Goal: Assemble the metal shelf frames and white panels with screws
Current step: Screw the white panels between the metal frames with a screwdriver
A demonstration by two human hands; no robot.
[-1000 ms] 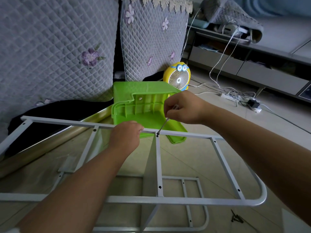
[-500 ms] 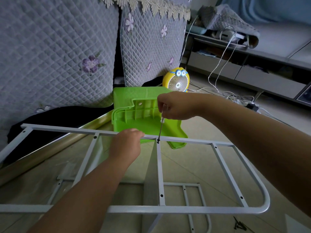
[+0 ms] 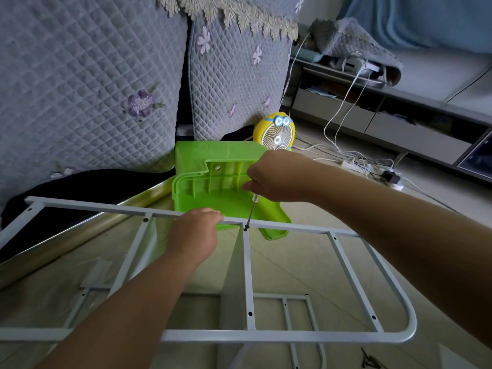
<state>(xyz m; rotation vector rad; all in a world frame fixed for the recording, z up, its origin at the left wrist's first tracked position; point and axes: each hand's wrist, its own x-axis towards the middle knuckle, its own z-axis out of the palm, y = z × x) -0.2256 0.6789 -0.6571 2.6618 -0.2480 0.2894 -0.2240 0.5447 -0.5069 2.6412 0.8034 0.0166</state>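
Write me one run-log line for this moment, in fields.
step: fastening | right hand: grips screwdriver, tip at frame joint | left hand: holds frame

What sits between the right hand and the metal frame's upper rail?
In the head view, only the screwdriver spans it, running from the right hand down to the metal frame at its rail joint.

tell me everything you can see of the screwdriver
The screwdriver is slim: a thin dark metal shaft below a pale handle, mostly hidden in the right hand, which grips it. It leans slightly, tip down on the white metal frame where a crossbar meets the upper rail.
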